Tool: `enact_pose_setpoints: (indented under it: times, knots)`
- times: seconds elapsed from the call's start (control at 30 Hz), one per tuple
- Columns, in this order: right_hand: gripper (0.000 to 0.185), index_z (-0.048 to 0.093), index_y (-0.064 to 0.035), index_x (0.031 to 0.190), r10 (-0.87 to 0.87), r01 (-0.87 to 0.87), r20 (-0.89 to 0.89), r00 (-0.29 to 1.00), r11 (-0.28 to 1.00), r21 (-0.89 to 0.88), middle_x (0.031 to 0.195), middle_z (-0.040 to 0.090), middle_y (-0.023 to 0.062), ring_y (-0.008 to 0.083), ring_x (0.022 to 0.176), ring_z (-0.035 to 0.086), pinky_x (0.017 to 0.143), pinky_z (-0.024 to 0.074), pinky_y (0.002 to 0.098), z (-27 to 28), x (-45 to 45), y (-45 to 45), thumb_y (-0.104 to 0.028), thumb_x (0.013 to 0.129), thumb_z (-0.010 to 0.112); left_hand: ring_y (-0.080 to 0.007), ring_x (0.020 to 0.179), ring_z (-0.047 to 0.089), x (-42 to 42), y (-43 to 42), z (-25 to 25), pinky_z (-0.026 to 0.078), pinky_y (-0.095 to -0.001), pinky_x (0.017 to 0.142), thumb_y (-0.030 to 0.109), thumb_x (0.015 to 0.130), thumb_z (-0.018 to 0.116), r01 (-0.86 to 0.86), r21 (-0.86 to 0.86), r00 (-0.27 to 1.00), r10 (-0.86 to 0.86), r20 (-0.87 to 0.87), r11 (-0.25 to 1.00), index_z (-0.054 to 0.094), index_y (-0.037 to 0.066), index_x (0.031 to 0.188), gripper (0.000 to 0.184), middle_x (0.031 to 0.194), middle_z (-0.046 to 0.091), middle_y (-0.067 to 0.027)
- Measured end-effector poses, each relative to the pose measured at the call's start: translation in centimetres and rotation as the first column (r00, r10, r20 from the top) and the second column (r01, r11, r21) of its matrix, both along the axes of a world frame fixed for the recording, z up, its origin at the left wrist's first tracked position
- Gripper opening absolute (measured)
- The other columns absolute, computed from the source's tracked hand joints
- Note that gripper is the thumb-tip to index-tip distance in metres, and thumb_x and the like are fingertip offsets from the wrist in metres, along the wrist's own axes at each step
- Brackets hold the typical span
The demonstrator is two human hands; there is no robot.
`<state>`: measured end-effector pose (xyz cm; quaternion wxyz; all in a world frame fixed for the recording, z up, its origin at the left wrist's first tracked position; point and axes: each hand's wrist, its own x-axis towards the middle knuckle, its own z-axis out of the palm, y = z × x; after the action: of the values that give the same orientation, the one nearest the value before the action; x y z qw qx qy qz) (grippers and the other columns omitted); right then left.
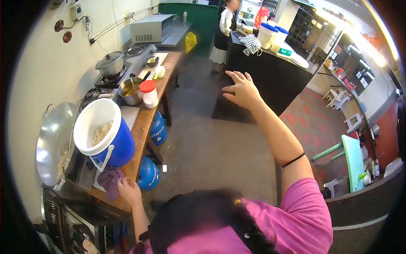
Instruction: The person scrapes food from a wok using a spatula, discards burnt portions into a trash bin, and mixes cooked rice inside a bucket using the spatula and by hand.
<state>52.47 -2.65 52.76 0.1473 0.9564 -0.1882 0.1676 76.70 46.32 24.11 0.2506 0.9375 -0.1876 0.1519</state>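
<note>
My left hand (130, 191) is at the near end of the wooden table, its fingers curled at the edge of a crumpled purple cloth (111, 182). Just beyond the cloth stands a blue bucket (123, 146) with a white rim and handle, holding pale chunks (101, 134). A large metal wok (53, 142) with food residue leans along the wall side of it. My right hand (244, 91) is raised in the air over the floor, fingers spread and nothing in them.
Along the wooden table (146, 122) are a red-lidded jar (149, 94), a metal pot (131, 90) and a covered pot (110, 63) on a burner. Blue gas cylinders (149, 172) stand below. A person (222, 31) is behind the black counter (262, 76).
</note>
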Motion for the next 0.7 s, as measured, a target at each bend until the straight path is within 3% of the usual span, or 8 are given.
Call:
enact_pose_setpoints:
  times: [0.3, 0.5, 0.7]
  knots:
    - [0.028, 0.078, -0.0271, 0.109, -0.168, 0.175, -0.086, 0.982, 0.981, 0.083, 0.152, 0.044, 0.0074, 0.0287, 0.14, 0.038, 0.116, 0.0277, 0.0558, -4.8, -1.9, -4.5, -0.043, 0.089, 0.066, -0.0381, 0.119, 0.053, 0.3, -4.7, 8.1, 0.042, -0.05, 0.099, 0.012, 0.083, 0.069, 0.197, -0.071, 0.968, -0.182, 0.173, 0.978, 0.064, 0.005, 0.105, 0.024, 0.128, 0.056, -0.0172]
    - [0.03, 0.077, -0.0295, 0.113, -0.336, 0.376, -0.205, 0.919, 0.905, 0.199, 0.154, 0.043, 0.0052, 0.0259, 0.14, 0.04, 0.113, 0.0319, 0.055, -8.3, 0.6, -3.7, -0.045, 0.089, 0.068, -0.0385, 0.12, 0.053, 3.3, -1.1, 11.4, 0.042, -0.0494, 0.099, 0.011, 0.084, 0.068, 0.231, -0.122, 0.961, -0.207, 0.186, 0.965, 0.063, 0.004, 0.105, 0.022, 0.128, 0.055, -0.0171]
    - [0.029, 0.077, -0.0313, 0.112, -0.37, 0.433, -0.258, 0.892, 0.863, 0.26, 0.153, 0.044, 0.0052, 0.0261, 0.138, 0.042, 0.112, 0.0326, 0.0552, -12.0, 4.2, -2.0, -0.045, 0.09, 0.067, -0.0395, 0.119, 0.054, 6.1, 4.3, 16.5, 0.043, -0.0488, 0.098, 0.007, 0.085, 0.066, 0.224, -0.129, 0.942, -0.181, 0.281, 0.966, 0.063, 0.002, 0.103, 0.02, 0.128, 0.056, -0.0182]
